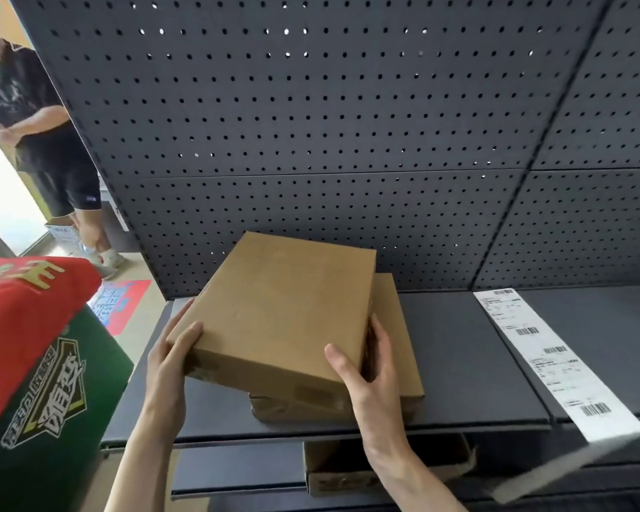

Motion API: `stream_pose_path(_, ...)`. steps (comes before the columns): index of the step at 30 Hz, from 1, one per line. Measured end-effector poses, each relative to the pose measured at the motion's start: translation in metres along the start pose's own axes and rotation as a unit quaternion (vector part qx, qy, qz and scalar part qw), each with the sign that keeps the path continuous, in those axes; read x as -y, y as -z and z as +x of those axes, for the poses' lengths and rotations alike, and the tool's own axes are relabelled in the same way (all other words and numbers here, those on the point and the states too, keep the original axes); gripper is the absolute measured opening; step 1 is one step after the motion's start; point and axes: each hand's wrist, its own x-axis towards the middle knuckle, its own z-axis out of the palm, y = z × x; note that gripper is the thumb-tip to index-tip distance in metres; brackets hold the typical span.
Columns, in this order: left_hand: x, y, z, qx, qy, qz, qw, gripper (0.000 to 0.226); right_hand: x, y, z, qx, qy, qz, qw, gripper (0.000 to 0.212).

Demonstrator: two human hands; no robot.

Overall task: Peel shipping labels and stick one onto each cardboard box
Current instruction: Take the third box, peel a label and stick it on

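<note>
Both hands grip the top cardboard box point(281, 308), left hand point(170, 360) on its left edge, right hand point(366, 367) at its right corner, tilted over a 2nd box point(396, 345). Positioning step, no label on yet. Label strip point(555, 360) lies well right of the right hand; next move likely needs 1 hand freed to peel.

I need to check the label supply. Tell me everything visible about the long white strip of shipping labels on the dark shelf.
The long white strip of shipping labels is a narrow paper band printed with black barcodes and small text blocks, too small to read. It lies flat on the dark grey metal shelf, running diagonally from near the pegboard to the front edge, where its near end overhangs. Neither hand touches it; it sits apart from the boxes.
</note>
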Motion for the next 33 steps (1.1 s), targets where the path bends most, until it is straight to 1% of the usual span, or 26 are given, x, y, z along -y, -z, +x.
stream_pose_path(2,0.000,-0.011,-0.010,-0.009,-0.008,-0.014,1.000,0.050,0.002,0.003,0.003,0.000,0.003,0.001,1.000,0.108)
stream_pose_path(5,0.001,-0.025,-0.021,-0.028,-0.010,-0.020,0.999,0.071,0.009,0.017,0.011,0.002,0.015,-0.009,1.000,0.103)
stream_pose_path(6,0.000,-0.031,-0.024,-0.030,-0.008,-0.021,0.999,0.072,0.011,0.023,0.014,0.005,0.017,-0.009,1.000,0.100)
stream_pose_path(7,-0.001,-0.039,-0.026,-0.034,-0.009,-0.026,0.999,0.067,0.014,0.032,0.017,0.009,0.020,-0.007,1.000,0.098)
stream_pose_path(9,-0.005,-0.059,-0.031,-0.043,-0.019,-0.037,0.998,0.046,0.022,0.052,0.023,0.012,0.025,-0.003,1.000,0.091)
stream_pose_path(10,-0.007,-0.072,-0.035,-0.046,-0.022,-0.040,0.998,0.042,0.026,0.064,0.026,0.010,0.027,-0.002,1.000,0.090)
stream_pose_path(13,-0.010,-0.114,-0.051,-0.048,-0.020,-0.041,0.998,0.039,0.039,0.107,0.037,-0.001,0.026,-0.007,1.000,0.091)
stream_pose_path(17,-0.010,-0.187,-0.077,-0.041,-0.028,-0.025,0.998,0.037,0.055,0.183,0.055,-0.005,0.015,-0.018,1.000,0.093)
stream_pose_path(22,0.006,-0.303,-0.109,-0.035,-0.038,-0.012,0.999,0.037,0.068,0.301,0.083,-0.004,0.009,-0.004,1.000,0.094)
stream_pose_path(26,0.025,-0.410,-0.139,-0.063,-0.018,-0.022,0.998,0.046,0.070,0.412,0.114,-0.006,-0.011,0.000,1.000,0.096)
stream_pose_path(29,0.034,-0.484,-0.167,-0.075,-0.002,-0.024,0.997,0.044,0.074,0.486,0.131,0.001,-0.022,-0.001,1.000,0.094)
stream_pose_path(33,0.045,-0.555,-0.193,-0.079,0.019,-0.023,0.996,0.039,0.078,0.561,0.145,0.007,-0.024,-0.014,1.000,0.094)
